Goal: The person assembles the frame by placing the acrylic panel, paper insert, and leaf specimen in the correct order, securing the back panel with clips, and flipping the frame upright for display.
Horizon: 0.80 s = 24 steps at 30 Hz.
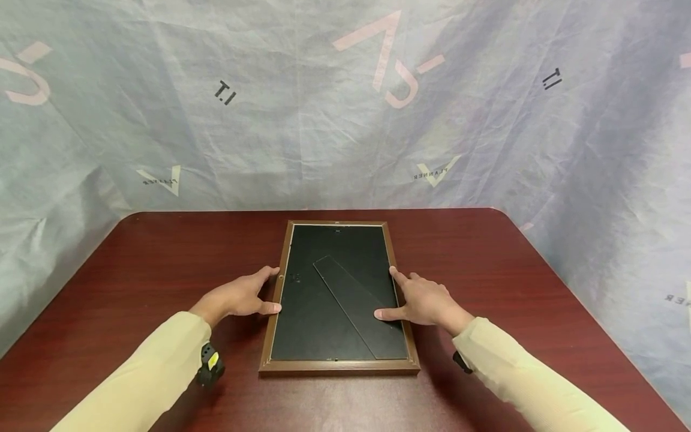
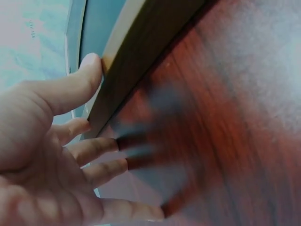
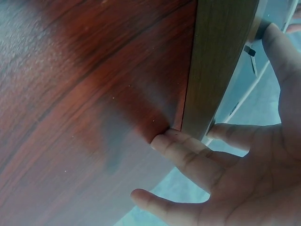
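Note:
A brown-edged picture frame [image 1: 339,367] lies back side up on the table, its black backing board [image 1: 345,246] showing. A flat easel leg [image 1: 351,306] runs slantwise across the board. On the left edge, my left hand [image 1: 240,295] rests its thumb and index fingertip; in the left wrist view the other fingers spread over the table beside the edge. At the right side, my right hand [image 1: 426,300] has its index fingertip on the edge and its thumb over the backing. Its remaining fingers extend outside the frame in the right wrist view.
The dark red wood table [image 1: 178,258] has rounded far corners. Behind and around it hangs a grey printed cloth [image 1: 302,132]. A black wrist device [image 1: 209,365] sits at the left sleeve.

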Tool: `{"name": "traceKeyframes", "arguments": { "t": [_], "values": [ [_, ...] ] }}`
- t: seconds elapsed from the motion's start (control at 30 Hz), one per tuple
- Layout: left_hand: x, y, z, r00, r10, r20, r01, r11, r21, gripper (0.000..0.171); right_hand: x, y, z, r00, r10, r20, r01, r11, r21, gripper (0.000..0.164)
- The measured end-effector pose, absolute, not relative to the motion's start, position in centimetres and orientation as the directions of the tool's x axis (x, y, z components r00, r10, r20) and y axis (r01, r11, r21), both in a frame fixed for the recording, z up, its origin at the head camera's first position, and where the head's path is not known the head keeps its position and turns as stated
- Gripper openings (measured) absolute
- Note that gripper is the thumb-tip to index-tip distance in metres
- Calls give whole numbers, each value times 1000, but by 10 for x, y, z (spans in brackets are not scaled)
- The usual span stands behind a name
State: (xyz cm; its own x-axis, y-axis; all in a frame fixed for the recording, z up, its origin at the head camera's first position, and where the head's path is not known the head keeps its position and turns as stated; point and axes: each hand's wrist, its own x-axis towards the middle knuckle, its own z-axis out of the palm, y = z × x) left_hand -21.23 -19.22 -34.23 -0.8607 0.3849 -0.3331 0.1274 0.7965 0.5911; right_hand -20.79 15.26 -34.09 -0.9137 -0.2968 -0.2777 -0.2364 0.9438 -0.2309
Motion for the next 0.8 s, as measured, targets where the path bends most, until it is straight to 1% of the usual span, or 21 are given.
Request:
{"name": "traceKeyframes", "arguments": {
  "t": [0.2,0.53,0.8],
  "values": [
    [-215,-186,-336,-856,366,-365,98,808,581,81,-208,151,-340,-909,-296,-292,-237,946,-222,108],
    [-222,-167,-330,-822,280,-495,29,889,456,86,-209,152,-339,-907,-300,-295,-241,945,-222,107],
    [-227,-155,-329,-814,240,-529,38,930,364,84,-210,152,-341,-909,-293,-297,-240,950,-202,107]
  ]
}}
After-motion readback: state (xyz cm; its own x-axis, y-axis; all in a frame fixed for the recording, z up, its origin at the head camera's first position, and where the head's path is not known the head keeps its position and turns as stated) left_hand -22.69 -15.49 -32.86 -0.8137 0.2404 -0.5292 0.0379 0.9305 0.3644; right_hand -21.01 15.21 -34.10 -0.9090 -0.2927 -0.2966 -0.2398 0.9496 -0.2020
